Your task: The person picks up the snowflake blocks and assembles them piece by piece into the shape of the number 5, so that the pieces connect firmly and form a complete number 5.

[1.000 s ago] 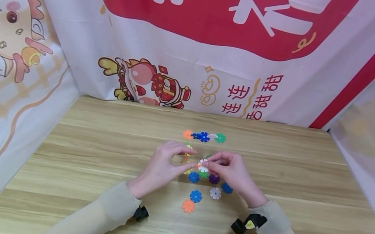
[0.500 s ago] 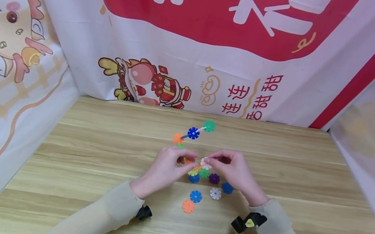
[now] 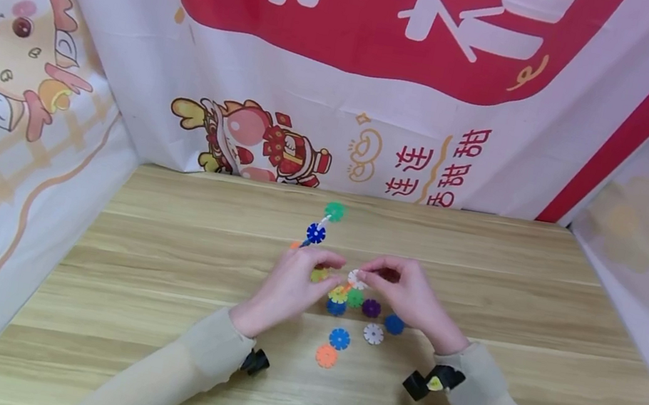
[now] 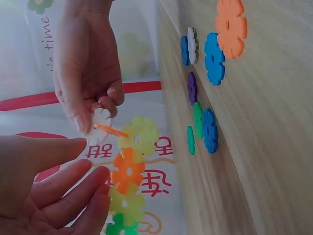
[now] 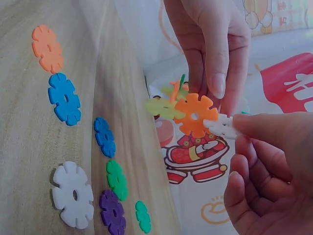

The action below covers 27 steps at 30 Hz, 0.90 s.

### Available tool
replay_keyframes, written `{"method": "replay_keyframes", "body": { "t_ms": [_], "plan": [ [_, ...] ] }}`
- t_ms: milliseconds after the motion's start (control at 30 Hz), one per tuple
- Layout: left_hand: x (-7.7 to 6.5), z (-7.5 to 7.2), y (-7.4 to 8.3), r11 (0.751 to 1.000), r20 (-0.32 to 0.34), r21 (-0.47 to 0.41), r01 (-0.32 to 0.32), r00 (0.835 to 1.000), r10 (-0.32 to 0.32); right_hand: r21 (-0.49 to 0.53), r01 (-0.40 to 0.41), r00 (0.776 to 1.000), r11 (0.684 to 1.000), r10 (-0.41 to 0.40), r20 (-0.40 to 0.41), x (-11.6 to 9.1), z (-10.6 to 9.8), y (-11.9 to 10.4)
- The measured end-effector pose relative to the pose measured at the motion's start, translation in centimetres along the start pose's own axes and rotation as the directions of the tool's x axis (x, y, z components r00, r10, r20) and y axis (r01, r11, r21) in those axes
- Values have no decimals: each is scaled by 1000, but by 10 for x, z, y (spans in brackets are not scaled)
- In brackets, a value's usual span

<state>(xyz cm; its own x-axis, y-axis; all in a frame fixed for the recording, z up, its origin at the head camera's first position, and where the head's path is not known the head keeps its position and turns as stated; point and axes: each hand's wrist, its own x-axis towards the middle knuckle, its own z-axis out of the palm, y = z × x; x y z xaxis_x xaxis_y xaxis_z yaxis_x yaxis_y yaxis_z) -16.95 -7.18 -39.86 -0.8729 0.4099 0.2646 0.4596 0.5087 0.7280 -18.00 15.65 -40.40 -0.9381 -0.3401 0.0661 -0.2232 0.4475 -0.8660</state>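
Observation:
My right hand point(image 3: 408, 297) pinches a white notched plastic disc point(image 5: 222, 126) between thumb and fingers. An orange disc point(image 5: 188, 117) is slotted into the white one, and a yellow disc point(image 4: 139, 134) joins on behind it. From there the linked chain runs on through more orange, yellow and green discs, partly hidden by my left hand point(image 3: 292, 291). Its far end shows a dark blue disc point(image 3: 315, 233) and a green disc point(image 3: 334, 211). My left hand is beside the chain, thumb and fingers apart, fingertips right at the discs.
Loose discs lie on the wooden table point(image 3: 158, 260) below the hands: an orange one point(image 3: 326, 356), a white one point(image 3: 374, 333), a purple one point(image 3: 371, 308), and several blue and green ones. Printed cloth walls point(image 3: 294, 81) stand at the back and both sides.
The chain's far end has swung left, its green disc moving leftward and slightly back. My left hand has shifted slightly right; the right hand stays nearly in place, still pinching the white disc.

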Motion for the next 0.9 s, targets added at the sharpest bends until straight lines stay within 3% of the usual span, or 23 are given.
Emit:
{"method": "replay_keyframes", "body": {
  "t_ms": [167, 467, 900],
  "plan": [
    [5, 1, -1, 1000, 52, -5, -16, 999, 17, -54, 53, 998, 997, -54, -28, 1, 1, -5],
    [6, 0, -5, 999, 43, -29, -24, 999, 26, -48, 136, 990, 990, -137, -15, 2, 3, -7],
    [3, 2, -7, 997, 71, -76, 1, 997, 5, 76, 91, 994, 993, -95, 46, -2, -1, 0]
  ]
}}
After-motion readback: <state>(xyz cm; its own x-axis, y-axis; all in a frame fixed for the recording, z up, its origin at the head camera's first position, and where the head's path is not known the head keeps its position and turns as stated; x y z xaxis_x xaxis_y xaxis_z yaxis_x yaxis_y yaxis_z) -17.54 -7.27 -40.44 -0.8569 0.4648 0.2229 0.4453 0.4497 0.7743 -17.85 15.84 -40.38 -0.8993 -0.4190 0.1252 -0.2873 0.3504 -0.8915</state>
